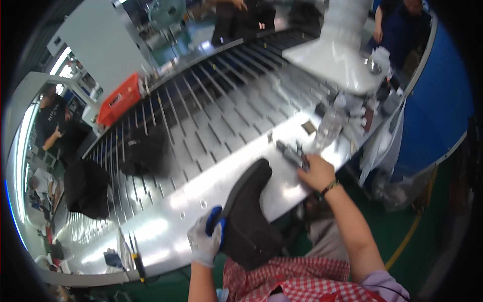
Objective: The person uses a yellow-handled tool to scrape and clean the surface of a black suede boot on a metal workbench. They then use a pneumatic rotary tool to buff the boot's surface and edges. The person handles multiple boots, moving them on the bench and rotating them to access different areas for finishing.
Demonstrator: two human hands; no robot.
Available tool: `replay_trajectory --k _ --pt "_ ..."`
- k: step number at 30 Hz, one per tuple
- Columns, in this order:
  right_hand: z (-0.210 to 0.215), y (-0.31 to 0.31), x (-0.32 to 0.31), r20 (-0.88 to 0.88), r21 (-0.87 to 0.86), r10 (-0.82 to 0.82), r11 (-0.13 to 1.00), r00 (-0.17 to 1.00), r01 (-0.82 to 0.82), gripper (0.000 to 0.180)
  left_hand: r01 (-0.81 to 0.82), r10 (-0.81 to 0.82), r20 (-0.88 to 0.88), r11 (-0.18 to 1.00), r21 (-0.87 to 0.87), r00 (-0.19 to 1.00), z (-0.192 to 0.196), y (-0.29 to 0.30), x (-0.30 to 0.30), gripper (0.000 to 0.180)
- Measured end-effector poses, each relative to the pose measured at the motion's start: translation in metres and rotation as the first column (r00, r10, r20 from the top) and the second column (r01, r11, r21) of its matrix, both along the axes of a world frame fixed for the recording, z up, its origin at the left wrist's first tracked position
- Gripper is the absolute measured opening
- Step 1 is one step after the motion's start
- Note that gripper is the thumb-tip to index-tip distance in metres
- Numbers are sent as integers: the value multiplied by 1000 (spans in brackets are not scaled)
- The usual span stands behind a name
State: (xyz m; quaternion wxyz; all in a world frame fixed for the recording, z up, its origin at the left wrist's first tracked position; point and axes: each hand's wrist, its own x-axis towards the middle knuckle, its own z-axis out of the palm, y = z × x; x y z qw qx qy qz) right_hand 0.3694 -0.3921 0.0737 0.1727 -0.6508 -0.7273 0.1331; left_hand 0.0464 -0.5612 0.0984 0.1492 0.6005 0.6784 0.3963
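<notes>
A dark brown boot (246,216) lies tilted over the near edge of the metal table, its sole facing up and left and its shaft towards my apron. My left hand (205,239), in a white glove with blue on the fingers, is closed on the boot's side. To the right, my bare right hand (318,173), with a band at the wrist, has its fingers round the near end of a dark grey hand tool (291,152) lying on the metal. The kind of tool is too blurred to make out.
Beyond the metal edge (173,201) runs a slatted conveyor with dark boots (88,189) at left. A yellow-handled tool (137,261) lies front left. A white hood (334,60) hangs above clear bottles (329,128) at right. A red bin (119,99) stands behind; other people work around.
</notes>
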Motion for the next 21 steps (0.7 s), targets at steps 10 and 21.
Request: replay_trajectory --k 10,21 --pt "16 -81 -6 -970 -240 -241 924 36 -298 28 17 -14 117 1000 -23 993 -10 1 1 33" --pt "9 -100 -28 -992 -76 -120 767 -26 -637 101 33 0 245 991 -131 970 1 4 -1 36"
